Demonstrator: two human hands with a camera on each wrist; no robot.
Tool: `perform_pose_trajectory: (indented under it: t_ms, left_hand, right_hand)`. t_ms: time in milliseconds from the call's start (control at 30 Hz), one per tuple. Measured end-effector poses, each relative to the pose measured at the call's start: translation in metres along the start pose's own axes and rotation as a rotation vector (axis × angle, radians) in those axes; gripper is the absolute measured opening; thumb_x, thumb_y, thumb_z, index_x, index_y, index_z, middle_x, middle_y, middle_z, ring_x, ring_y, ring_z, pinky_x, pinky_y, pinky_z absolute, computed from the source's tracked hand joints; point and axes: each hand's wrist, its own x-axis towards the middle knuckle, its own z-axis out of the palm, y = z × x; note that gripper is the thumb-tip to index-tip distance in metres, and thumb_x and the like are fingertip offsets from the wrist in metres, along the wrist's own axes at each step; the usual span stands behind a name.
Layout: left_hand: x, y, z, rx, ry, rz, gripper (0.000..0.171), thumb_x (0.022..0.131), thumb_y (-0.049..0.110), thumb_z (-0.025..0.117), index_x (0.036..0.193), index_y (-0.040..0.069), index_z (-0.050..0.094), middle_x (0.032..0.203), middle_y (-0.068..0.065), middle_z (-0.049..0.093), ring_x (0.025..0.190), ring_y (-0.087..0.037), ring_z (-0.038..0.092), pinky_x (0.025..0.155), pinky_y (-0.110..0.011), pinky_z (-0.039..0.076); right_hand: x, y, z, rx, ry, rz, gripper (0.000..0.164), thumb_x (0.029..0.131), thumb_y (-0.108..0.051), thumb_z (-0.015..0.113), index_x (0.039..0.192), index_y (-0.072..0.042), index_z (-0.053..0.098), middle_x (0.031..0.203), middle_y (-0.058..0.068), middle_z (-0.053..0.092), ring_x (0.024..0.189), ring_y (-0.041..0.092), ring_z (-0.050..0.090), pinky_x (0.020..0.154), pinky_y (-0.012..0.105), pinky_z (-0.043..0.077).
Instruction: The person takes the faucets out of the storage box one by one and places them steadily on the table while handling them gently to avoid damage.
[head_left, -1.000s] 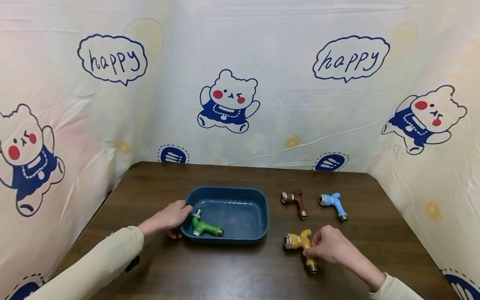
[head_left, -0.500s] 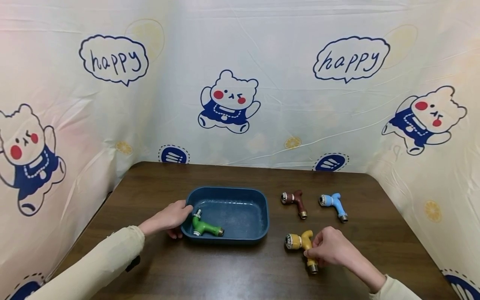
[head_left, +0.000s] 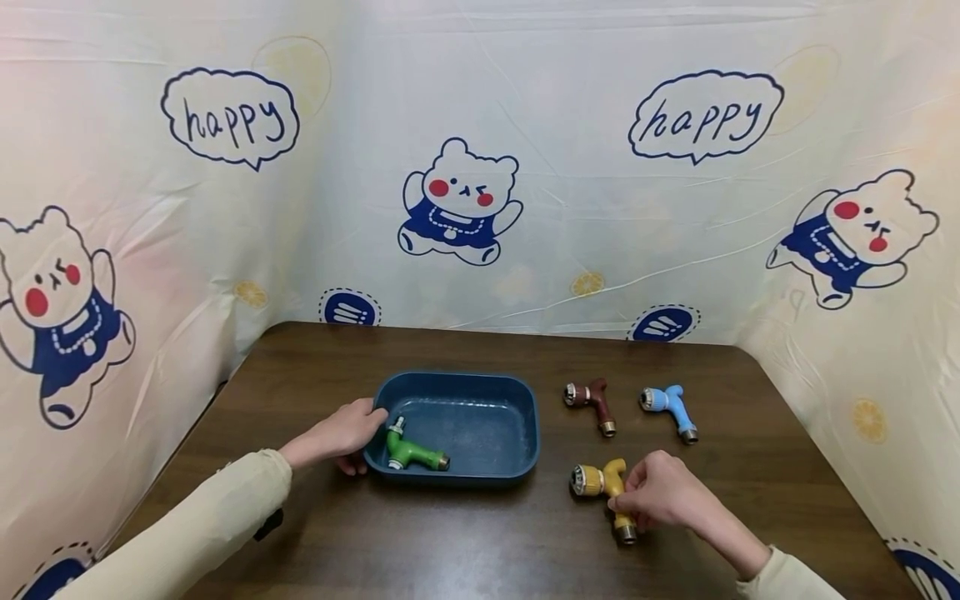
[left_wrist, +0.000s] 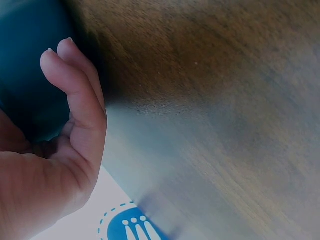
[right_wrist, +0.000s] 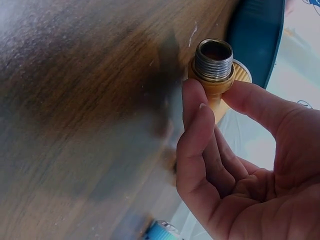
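Angled inward, the right hand (head_left: 663, 490) pinches the yellow tap (head_left: 613, 483) near its threaded end; the left hand (head_left: 348, 431), stretched forward, apparently grips the tray (head_left: 483, 425).

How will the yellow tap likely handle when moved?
The yellow tap should be stiff: thick body, metallic threaded end. It may twist, since the right hand pinches it near that end, away from the knob. Its branching shape probably keeps it from rolling far.
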Motion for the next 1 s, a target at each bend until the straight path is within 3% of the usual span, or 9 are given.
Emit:
perform_pose_trajectory:
  t_ms: [1000]
  left_hand:
    - [0.0001,-0.0020,-0.0002,-0.018,-0.001,0.006,0.043,0.110,0.021,0.037,0.140,-0.008,0.047,0.072,-0.016,0.066,0.050,-0.024,0.067,0.045,-0.035,0.059]
  right_hand:
    - [0.0039,0.0074,0.0037,-0.002,-0.016,-0.027,0.028,0.082,-0.023,0.088,0.066,-0.011,0.068,0.053,-0.001,0.065,0.050,0.015,0.066,0.048,0.027,0.051]
